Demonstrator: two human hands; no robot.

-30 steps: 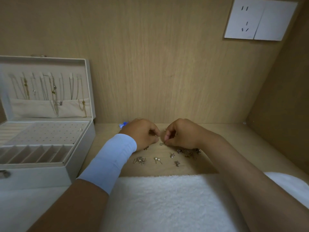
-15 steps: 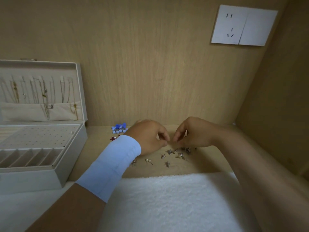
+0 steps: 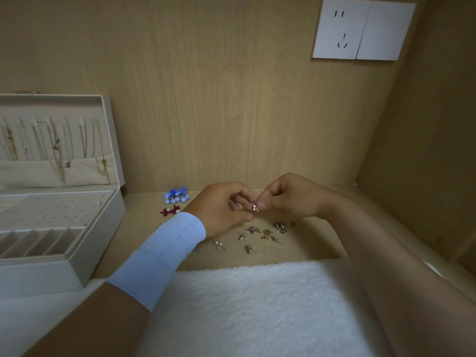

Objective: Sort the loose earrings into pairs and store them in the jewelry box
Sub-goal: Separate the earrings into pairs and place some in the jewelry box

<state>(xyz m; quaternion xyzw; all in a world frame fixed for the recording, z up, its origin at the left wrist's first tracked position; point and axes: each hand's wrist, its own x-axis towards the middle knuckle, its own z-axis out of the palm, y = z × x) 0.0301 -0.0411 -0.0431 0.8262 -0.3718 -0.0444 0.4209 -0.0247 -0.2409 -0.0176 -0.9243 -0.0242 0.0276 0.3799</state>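
Above the wooden shelf, my left hand (image 3: 222, 210) and my right hand (image 3: 291, 195) meet fingertip to fingertip. Between them a small sparkling earring (image 3: 255, 207) is pinched by my right thumb and finger, and a gold earring (image 3: 240, 206) sits in my left fingers. Several loose earrings (image 3: 260, 234) lie scattered on the shelf just below the hands, with a pearl stud (image 3: 219, 244) to their left. Blue bow earrings (image 3: 176, 195) and dark red bow earrings (image 3: 170, 210) lie further left. The white jewelry box (image 3: 85, 258) stands open at the left.
Necklaces (image 3: 56, 148) hang inside the box lid. The box holds a perforated earring panel (image 3: 51, 208) and a row of slot compartments (image 3: 38, 242). A white fluffy towel (image 3: 257, 305) covers the near surface. A wall socket (image 3: 363, 29) sits on the back panel.
Both hands have lifted off the shelf and now hold earrings together in the air. The view has shifted right, uncovering the blue and red bow earrings.
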